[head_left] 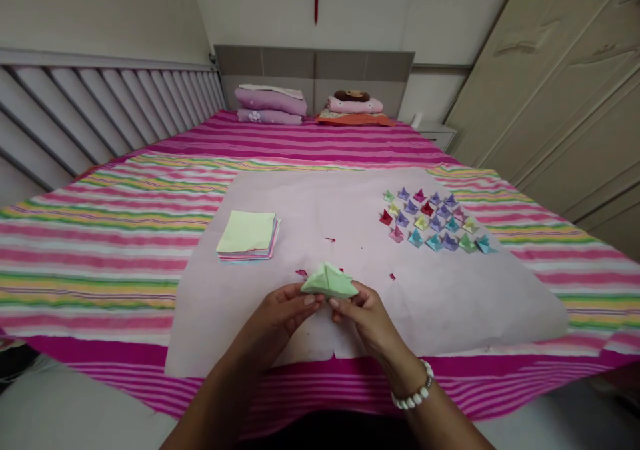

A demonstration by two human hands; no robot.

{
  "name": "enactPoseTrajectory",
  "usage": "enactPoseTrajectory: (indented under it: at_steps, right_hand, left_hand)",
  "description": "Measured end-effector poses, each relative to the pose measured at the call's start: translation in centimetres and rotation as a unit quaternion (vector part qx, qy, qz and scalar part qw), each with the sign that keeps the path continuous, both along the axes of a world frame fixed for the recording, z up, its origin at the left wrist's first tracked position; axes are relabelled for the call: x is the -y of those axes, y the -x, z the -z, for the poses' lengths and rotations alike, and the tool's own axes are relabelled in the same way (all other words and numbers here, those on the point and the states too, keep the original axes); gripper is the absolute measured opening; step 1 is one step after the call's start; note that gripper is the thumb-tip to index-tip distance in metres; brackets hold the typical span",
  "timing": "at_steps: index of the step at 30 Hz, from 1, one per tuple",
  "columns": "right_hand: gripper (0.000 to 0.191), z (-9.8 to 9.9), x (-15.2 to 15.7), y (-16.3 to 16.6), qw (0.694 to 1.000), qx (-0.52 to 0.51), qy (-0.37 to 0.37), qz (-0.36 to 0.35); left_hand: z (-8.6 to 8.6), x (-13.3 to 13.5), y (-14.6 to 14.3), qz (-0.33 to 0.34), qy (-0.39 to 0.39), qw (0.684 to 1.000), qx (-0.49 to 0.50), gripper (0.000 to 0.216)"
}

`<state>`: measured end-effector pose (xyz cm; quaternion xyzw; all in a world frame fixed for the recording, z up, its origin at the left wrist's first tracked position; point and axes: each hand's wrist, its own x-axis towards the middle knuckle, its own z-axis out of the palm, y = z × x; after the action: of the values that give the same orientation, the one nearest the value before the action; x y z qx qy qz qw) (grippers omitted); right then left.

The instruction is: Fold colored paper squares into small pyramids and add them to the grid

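Observation:
A partly folded light green paper piece [330,281] is held above a large pale pink sheet [450,297] spread on the bed. My left hand [285,309] pinches its left lower edge. My right hand [363,310] grips the right lower edge, with a white bead bracelet [414,394] on that wrist. Both hands are closed on the paper. To the left lies a stack of coloured square papers [248,235] with a light green sheet on top. At the right, several small folded paper shapes [434,222] in purple, red, blue and green lie in rows.
The bed has a pink, green and yellow striped cover [125,237]. Pillows [271,105] and folded bedding [354,109] lie at the headboard. A slatted rail [100,110] runs along the left, wardrobe doors [565,103] along the right. Tiny red paper scraps [331,240] dot the sheet.

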<state>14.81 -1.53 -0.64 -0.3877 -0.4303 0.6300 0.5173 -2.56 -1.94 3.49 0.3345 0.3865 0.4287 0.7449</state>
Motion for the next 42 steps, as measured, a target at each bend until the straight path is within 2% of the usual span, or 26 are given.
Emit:
enactPoseTrajectory:
  at_steps: [4,6,8,12,17,23,25,29,32,38,42]
  right_hand:
    - [0.019,0.0,0.1,0.3,1.0,0.009,-0.011,0.011]
    - [0.019,-0.1,0.2,0.5,1.0,0.004,-0.012,0.018]
    - [0.019,-0.1,0.3,0.8,1.0,0.003,-0.016,0.011]
    - [0.02,0.3,0.7,1.6,1.0,-0.006,-0.008,0.002]
    - [0.021,0.5,1.0,2.3,1.0,-0.003,0.017,0.002]
    - [0.022,0.3,1.5,2.2,0.999,0.026,0.021,-0.022]
    - [0.022,0.3,1.6,2.2,0.999,0.025,0.024,-0.025]
    - [0.021,0.1,1.7,2.1,0.999,0.01,0.03,-0.023]
    - [0.02,-0.2,1.6,2.0,0.999,-0.013,0.028,-0.024]
    - [0.023,-0.9,1.0,1.2,0.998,-0.016,0.023,0.056]
    - [0.024,-0.9,1.0,0.6,0.997,-0.018,0.02,0.073]
  left_hand:
    - [0.7,-0.1,-0.1,-0.004,-0.056,0.996,-0.075,0.035]
    - [1.1,-0.2,-0.4,0.008,-0.089,0.993,-0.076,0.039]
    - [1.5,-0.2,-0.8,0.011,-0.101,0.993,-0.06,0.033]
    - [2.0,0.1,-1.9,-0.054,-0.084,0.992,-0.073,0.023]
    - [1.3,0.0,-1.9,-0.003,-0.113,0.99,-0.079,0.027]
    - [0.1,-1.1,-0.5,-0.047,-0.127,0.977,-0.167,0.023]
    - [0.1,-1.1,-0.4,-0.046,-0.121,0.978,-0.166,0.021]
    - [0.6,-0.7,-0.6,-0.001,-0.128,0.983,-0.135,0.019]
    - [0.7,-0.4,-0.6,-0.014,-0.121,0.981,-0.151,0.022]
    - [0.0,-0.1,-0.5,-0.011,-0.133,0.973,-0.187,0.024]
    - [0.5,0.4,-0.5,-0.061,-0.155,0.976,-0.142,0.055]
